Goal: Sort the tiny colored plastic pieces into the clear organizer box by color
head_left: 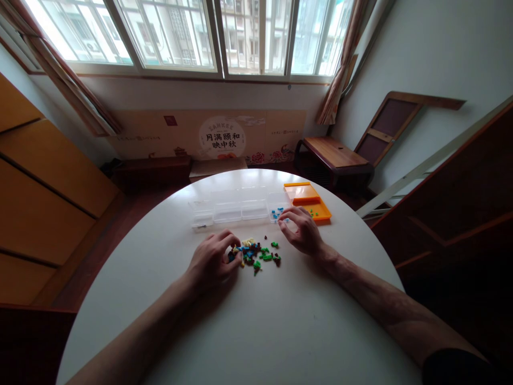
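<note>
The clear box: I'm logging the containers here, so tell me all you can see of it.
The clear box looks like see-through plastic, long and low, split into a row of compartments. It lies flat on the white table, beyond the brick pile, with the orange tray at its right end. A few blue bricks sit in the rightmost compartment; the others look empty. The right hand reaches its right front edge; contact is unclear.

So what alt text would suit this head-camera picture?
Two bare hands sort small coloured bricks on a round white table: the left hand touches the pile, the right hand reaches a clear compartment box beside an orange tray.
</note>
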`<state>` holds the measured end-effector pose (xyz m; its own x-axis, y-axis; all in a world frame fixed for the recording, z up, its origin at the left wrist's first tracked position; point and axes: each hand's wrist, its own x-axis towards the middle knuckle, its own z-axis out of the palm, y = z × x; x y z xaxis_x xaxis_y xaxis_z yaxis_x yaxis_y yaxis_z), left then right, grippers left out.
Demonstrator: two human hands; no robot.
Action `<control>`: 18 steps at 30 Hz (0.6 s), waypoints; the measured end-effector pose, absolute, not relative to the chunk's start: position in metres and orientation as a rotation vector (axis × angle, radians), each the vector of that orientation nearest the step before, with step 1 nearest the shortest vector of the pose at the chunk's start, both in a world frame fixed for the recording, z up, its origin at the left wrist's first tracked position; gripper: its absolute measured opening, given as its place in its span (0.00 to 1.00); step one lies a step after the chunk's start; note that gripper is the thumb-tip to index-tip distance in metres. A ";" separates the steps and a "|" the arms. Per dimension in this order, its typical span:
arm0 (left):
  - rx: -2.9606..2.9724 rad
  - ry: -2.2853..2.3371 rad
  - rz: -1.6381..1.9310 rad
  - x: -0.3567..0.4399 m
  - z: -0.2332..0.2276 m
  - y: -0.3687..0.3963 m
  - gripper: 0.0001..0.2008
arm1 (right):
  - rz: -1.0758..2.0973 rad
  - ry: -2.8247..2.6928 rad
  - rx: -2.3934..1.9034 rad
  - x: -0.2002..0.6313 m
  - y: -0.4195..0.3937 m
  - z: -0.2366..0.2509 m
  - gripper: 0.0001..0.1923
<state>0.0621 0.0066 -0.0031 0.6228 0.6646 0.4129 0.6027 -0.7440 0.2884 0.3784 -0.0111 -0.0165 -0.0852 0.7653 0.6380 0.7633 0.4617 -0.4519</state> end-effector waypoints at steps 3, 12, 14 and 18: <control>2.726 1.059 0.761 0.063 -0.002 0.007 0.04 | 0.004 -1.840 -1.290 0.379 -0.011 -0.017 0.06; 2.709 1.058 0.732 0.063 0.000 0.004 0.05 | 0.001 -1.859 -1.278 0.379 -0.010 -0.018 0.05; 2.716 1.027 0.738 0.063 -0.002 0.005 0.06 | 0.002 -1.863 -1.270 0.379 -0.010 -0.018 0.05; 2.748 0.958 0.737 0.065 -0.003 0.006 0.09 | -0.005 -1.870 -1.250 0.379 -0.012 -0.016 0.05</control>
